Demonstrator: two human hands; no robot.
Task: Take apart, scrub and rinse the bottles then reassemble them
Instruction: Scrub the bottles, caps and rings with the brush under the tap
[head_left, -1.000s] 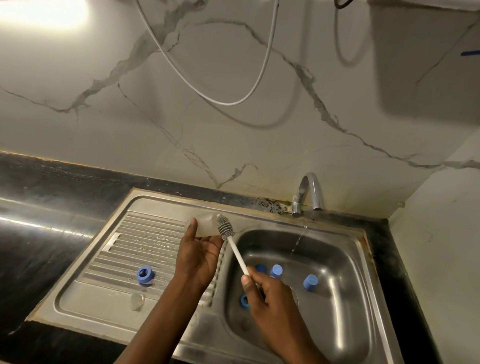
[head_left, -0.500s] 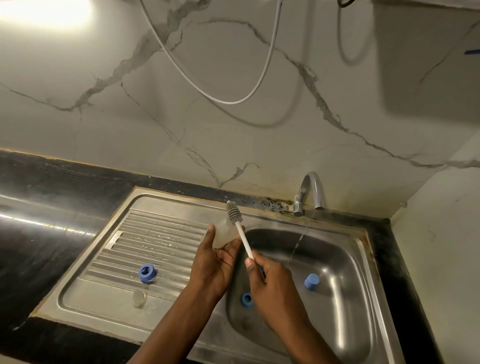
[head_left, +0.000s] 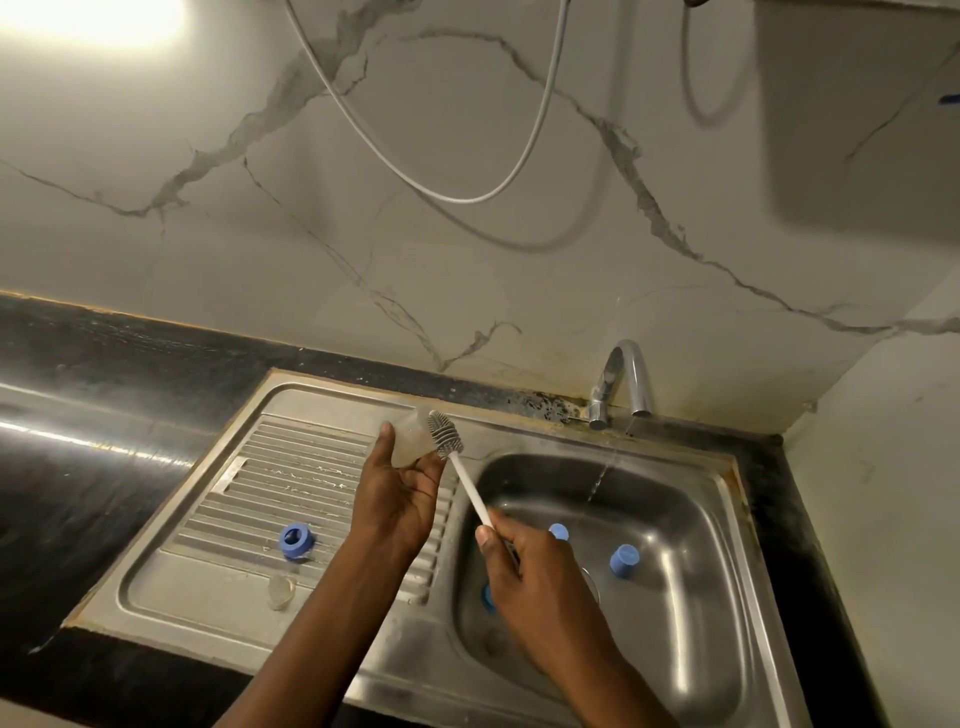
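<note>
My left hand (head_left: 397, 499) holds a clear bottle (head_left: 410, 434) tilted over the draining board, its open mouth facing right. My right hand (head_left: 524, 571) grips the white handle of a bottle brush (head_left: 445, 435), whose grey bristle head sits at the bottle's mouth. A blue screw ring (head_left: 295, 540) and a clear teat (head_left: 281, 591) lie on the draining board. In the sink basin (head_left: 691, 519) lie a blue cap (head_left: 623, 560), another blue part (head_left: 559, 531) and a blue piece (head_left: 487, 597) partly hidden by my right hand.
The chrome tap (head_left: 621, 384) runs a thin stream of water into the basin. A black countertop (head_left: 104, 415) surrounds the steel sink. A white cable (head_left: 467, 197) hangs against the marbled wall. A side wall stands close on the right.
The brush head and bottle shifted up and right half a second ago, then back left. My right hand now holds the handle lower, showing more of the handle.
</note>
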